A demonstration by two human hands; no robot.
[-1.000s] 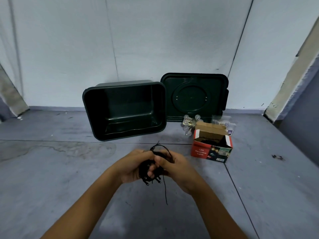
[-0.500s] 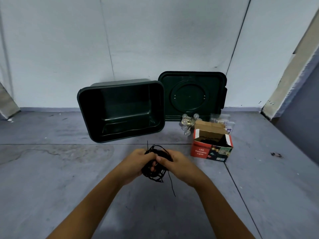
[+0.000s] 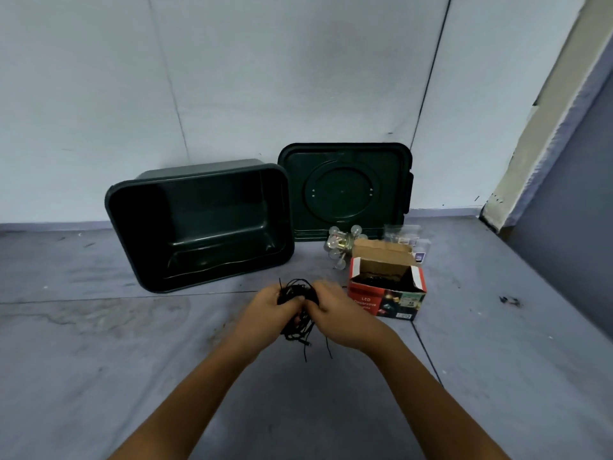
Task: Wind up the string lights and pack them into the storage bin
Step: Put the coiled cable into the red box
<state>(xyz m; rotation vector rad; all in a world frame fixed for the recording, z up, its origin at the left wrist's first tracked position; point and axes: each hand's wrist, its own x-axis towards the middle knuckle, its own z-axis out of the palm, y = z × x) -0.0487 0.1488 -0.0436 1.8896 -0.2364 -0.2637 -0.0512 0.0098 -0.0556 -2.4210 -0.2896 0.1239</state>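
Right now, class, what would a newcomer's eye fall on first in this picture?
Dead centre, the left hand and right hand together grip a tangled black bundle of string lights, loose ends dangling. Behind them, by the wall, sits an empty dark green bin, mouth tipped toward the camera, with its lid leaning upright to its right. An open red box stands right of the hands.

lid stands right of bin; box before lid.
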